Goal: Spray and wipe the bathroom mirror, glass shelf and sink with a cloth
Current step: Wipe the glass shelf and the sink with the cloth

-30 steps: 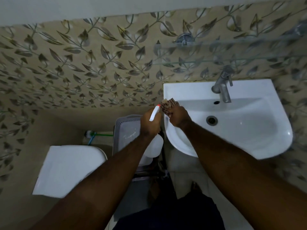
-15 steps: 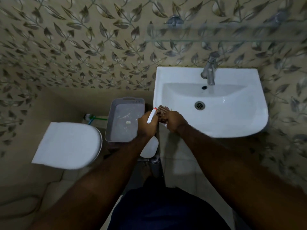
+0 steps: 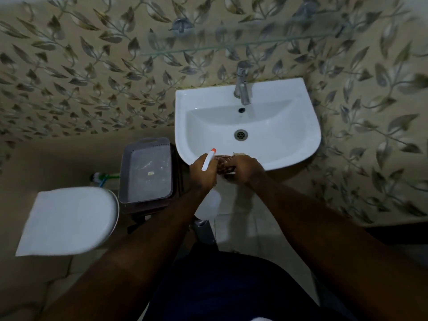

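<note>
Gripping spray bottle [image 3: 207, 203] in left hand [image 3: 202, 173], cloth [image 3: 224, 163] in right hand [image 3: 247, 169]

Two hands [image 3: 202, 174] [image 3: 249, 169], one spray bottle [image 3: 208, 205], one cloth [image 3: 224, 163], one sink [image 3: 303, 105], one tap [image 3: 242, 89], one glass shelf [image 3: 231, 45]

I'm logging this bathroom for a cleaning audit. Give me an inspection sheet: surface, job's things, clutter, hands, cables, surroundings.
Surface: white sink, nothing lying in its basin.
Job's things: spray bottle and brown cloth held at the sink's front rim; glass shelf above the tap; mirror not in view.
Clutter: grey tray left of the sink, small scraps inside.
Hands: left hand grips the spray bottle; right hand grips the cloth.
Cables: nothing seen.
Surroundings: leaf-patterned wall tiles; toilet, lid closed; brush by the wall.
</note>
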